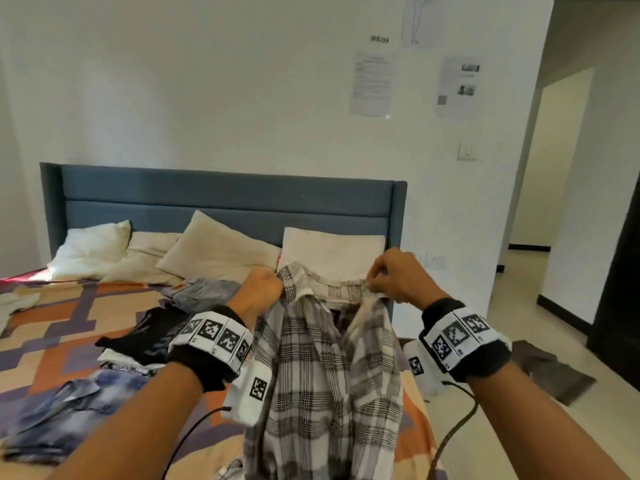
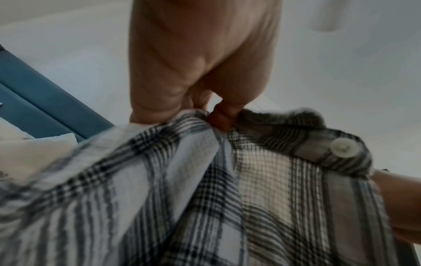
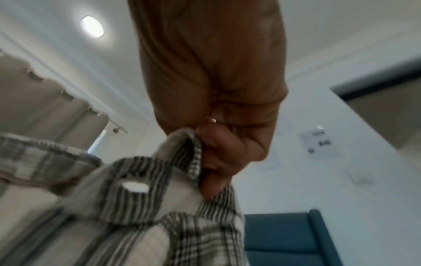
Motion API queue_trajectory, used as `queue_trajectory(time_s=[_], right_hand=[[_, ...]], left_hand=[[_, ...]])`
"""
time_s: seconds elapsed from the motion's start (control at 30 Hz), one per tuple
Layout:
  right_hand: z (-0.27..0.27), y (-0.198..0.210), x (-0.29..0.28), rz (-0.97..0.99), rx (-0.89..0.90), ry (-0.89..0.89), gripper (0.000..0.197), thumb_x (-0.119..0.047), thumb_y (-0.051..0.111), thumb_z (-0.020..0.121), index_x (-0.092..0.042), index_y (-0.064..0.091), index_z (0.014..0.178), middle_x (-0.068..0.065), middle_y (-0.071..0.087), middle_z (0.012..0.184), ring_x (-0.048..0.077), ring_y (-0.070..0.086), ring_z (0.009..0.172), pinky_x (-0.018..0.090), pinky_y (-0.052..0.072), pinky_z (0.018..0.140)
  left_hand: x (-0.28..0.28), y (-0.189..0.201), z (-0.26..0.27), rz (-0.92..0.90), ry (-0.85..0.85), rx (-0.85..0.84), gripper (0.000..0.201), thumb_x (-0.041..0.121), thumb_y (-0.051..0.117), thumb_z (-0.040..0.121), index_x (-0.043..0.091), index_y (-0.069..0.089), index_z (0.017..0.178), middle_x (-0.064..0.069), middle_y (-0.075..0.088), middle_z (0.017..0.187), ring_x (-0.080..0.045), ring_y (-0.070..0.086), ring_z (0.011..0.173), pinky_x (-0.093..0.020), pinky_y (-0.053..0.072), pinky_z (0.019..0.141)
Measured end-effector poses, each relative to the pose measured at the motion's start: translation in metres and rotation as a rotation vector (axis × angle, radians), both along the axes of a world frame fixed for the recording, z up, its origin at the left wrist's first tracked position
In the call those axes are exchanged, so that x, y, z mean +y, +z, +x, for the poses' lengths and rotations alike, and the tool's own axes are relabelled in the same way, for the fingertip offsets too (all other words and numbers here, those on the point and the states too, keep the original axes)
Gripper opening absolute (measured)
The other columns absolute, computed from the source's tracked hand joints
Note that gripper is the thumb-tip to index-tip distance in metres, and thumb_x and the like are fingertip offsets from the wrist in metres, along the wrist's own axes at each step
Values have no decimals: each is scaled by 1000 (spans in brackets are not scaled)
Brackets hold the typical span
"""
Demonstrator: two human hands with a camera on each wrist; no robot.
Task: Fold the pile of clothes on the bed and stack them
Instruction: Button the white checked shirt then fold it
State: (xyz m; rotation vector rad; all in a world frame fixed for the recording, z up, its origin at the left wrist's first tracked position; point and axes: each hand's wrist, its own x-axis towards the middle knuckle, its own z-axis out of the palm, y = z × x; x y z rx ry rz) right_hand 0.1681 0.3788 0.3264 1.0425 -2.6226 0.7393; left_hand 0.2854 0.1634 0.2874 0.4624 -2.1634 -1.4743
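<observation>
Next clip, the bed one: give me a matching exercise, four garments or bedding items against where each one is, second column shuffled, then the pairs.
Column one:
1. plaid shirt
2. denim garment
3. folded grey garment
4. white pillow

Column two:
A. far left, against the blue headboard
B. held up in the air by the left hand and right hand
C. near left part of the patterned bedspread
D. mid-bed, just beyond the black garment

Pairs: 1-B, 2-C, 3-D, 4-A
</observation>
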Motion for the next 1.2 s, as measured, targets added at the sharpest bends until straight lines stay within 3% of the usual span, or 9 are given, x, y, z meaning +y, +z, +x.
queue_trajectory(time_s=[0.23,0.33,0.5,0.63,0.7,0.8,0.9,1.0,1.2], right_hand=[[23,0,-10,-280,-264,126,8,-5,65,90,2,70,92,12,62,70,20,57,46,20,48,41],[39,3,-25,-432,-510,362,14,2,59,94,6,65,106,21,62,72,23,61,55,32,59,52],[23,-21,-15,-664,-701,388,35,-8,64,93,-6,57,127,16,72,99,33,71,89,45,59,78],[25,-73,-16,-361,-508,210,88,-55,86,62,-24,47,134,-10,59,117,15,62,104,26,52,88],[40,-88,-24,-168,-443,252,74,-40,83,76,-28,39,134,-18,46,115,2,47,104,-1,38,79],[40,-104,-38,-249,-249,134,40,-11,67,90,-12,49,126,-4,52,111,9,50,101,-2,36,69],[23,-108,-48,-503,7,-64,43,1,56,83,-10,51,124,12,51,118,27,50,109,31,46,90],[12,-89,-44,-734,204,-146,41,-2,42,79,-8,55,117,12,53,108,23,49,96,34,43,81],[12,-117,-51,-468,-235,162,19,-24,51,101,-17,54,118,1,58,105,11,57,93,21,48,77]], left_hand=[[33,-2,-2,523,-389,49,28,28,58,91,2,66,91,-12,67,79,-24,62,65,-27,51,58],[47,-11,-10,432,-423,92,68,41,88,60,-4,68,107,-20,70,99,-30,66,85,-36,54,74],[38,-11,-3,325,-281,192,29,4,76,80,-1,70,108,-19,73,100,-33,71,92,-40,59,77],[22,-9,2,282,-176,246,34,20,81,77,-2,71,102,-23,72,96,-35,71,87,-41,58,74],[20,-5,4,266,-124,280,66,43,88,64,-7,68,103,-26,70,99,-32,70,86,-45,56,80],[14,-6,6,257,-89,333,102,64,89,46,-16,59,102,-36,64,102,-24,60,80,-55,52,86],[13,2,16,269,-38,371,87,57,88,50,-12,64,97,-32,66,99,-24,63,80,-55,53,83],[2,10,17,399,39,405,39,36,83,64,6,71,86,-12,75,85,-29,71,83,-48,58,79],[10,9,15,359,7,426,64,44,79,63,-8,66,97,-27,70,99,-41,68,92,-57,53,82]])
